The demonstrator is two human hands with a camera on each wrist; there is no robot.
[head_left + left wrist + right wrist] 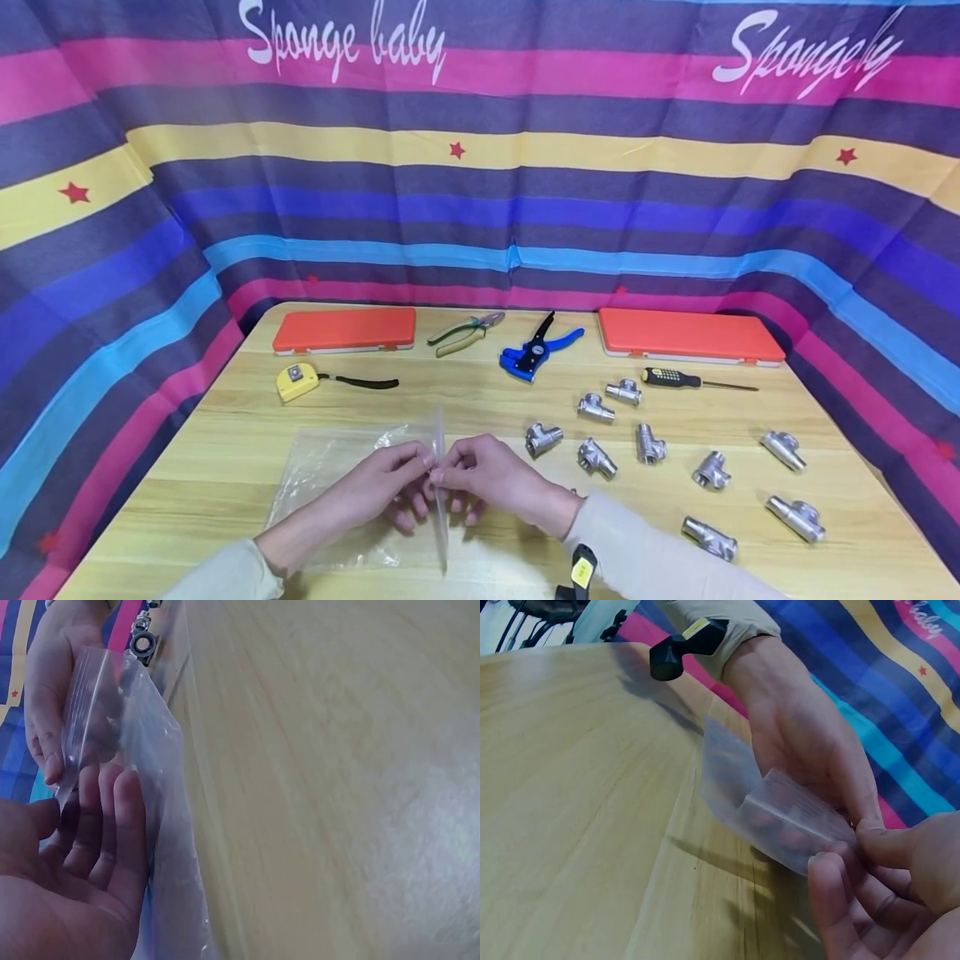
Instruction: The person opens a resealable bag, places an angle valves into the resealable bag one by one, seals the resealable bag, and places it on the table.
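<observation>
A clear zip-top plastic bag (337, 450) lies over the near left part of the table, its zip edge raised between the two hands. My left hand (393, 479) pinches that edge from the left, thumb against forefinger. From the right, my right hand (480, 471) pinches the same edge, so the fingertips of both hands meet there. In the left wrist view the zip strip (82, 712) runs upright past the fingers. The right wrist view shows the bag's corner (772, 817) jutting out beyond the pinching fingers.
Several metal tee pipe fittings (651, 443) lie at the right. Along the back are two red cases (345, 329), pliers (467, 333), a blue wire stripper (536, 350) and a screwdriver (697, 379). A yellow tape measure (297, 382) sits at the left.
</observation>
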